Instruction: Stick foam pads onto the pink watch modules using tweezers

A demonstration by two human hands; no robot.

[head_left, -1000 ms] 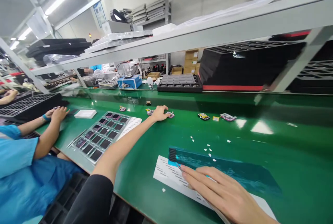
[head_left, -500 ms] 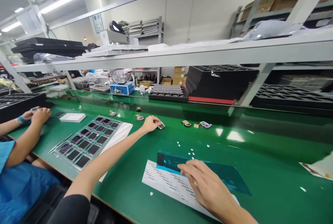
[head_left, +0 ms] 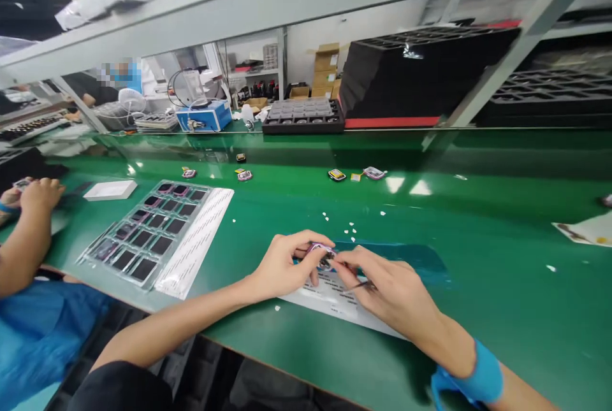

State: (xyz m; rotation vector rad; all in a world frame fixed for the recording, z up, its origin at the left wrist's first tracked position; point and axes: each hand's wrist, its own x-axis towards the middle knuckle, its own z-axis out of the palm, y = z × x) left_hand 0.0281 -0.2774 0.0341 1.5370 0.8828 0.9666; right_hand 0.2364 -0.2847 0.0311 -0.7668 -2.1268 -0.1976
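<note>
My left hand (head_left: pixel 284 264) is closed around the edge of a small watch-like module with a pink rim (head_left: pixel 319 248), held above the work surface. At the module's right side, the fingertips of my right hand (head_left: pixel 394 287) are pinched together. A thin dark tool (head_left: pixel 359 286) shows beneath those fingers; its kind is unclear. Under both hands lie a printed white sheet (head_left: pixel 329 301) and a translucent blue film (head_left: pixel 423 261), both partly covered. Small white bits (head_left: pixel 352 231) are scattered just beyond the film.
Left of me, a clear tray of dark square screens (head_left: pixel 160 220) rests on another printed sheet (head_left: pixel 194 242). Further back are several loose modules (head_left: pixel 337 174) and a white box (head_left: pixel 111 190). A co-worker's hands (head_left: pixel 41 194) hold a small part. A shelf beam (head_left: pixel 268 0) crosses overhead.
My left hand has brought the module from the far left to above the white sheet. My right hand has lifted off the blue film and meets it there. The view has tilted down.
</note>
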